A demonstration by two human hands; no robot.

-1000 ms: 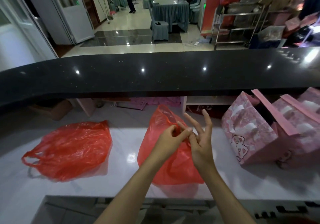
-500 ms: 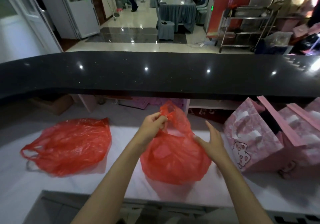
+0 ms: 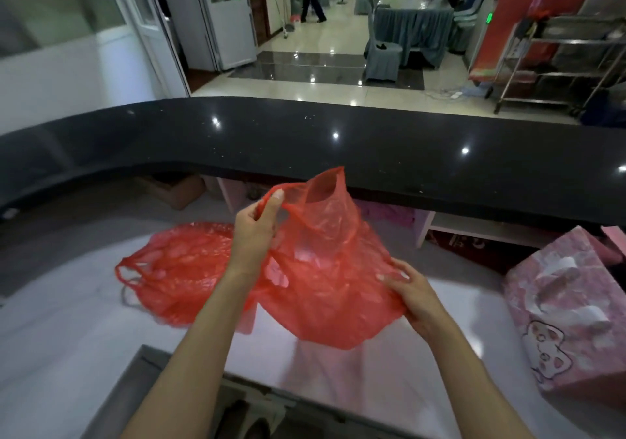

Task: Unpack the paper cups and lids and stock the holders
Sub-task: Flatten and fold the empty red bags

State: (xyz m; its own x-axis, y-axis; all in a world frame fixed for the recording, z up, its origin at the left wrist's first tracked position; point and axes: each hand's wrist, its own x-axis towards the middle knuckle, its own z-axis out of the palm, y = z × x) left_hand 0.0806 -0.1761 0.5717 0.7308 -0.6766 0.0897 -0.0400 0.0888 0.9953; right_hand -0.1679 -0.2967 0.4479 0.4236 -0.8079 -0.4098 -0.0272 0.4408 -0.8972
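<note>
A red plastic bag (image 3: 325, 286) hangs just above the white counter (image 3: 67, 330), its contents hidden by the crumpled film. My left hand (image 3: 255, 232) pinches the bag's handle at the top and holds it up. At the bag's lower right side, my right hand (image 3: 411, 293) grips the plastic. A second red plastic bag (image 3: 179, 265) lies closed on the counter to the left, partly behind my left forearm. No cups or lids are visible.
A pink patterned gift box (image 3: 569, 303) stands on the counter at the right. A raised black bar top (image 3: 338, 147) runs across behind the counter, with shelves beneath it. Beyond are a tiled hall, covered tables, a metal trolley (image 3: 559, 62) and a walking person.
My left hand has lifted the bag's handle higher and the bag has opened out. My right hand has gone from resting open against the bag's side to gripping it. The camera turned left.
</note>
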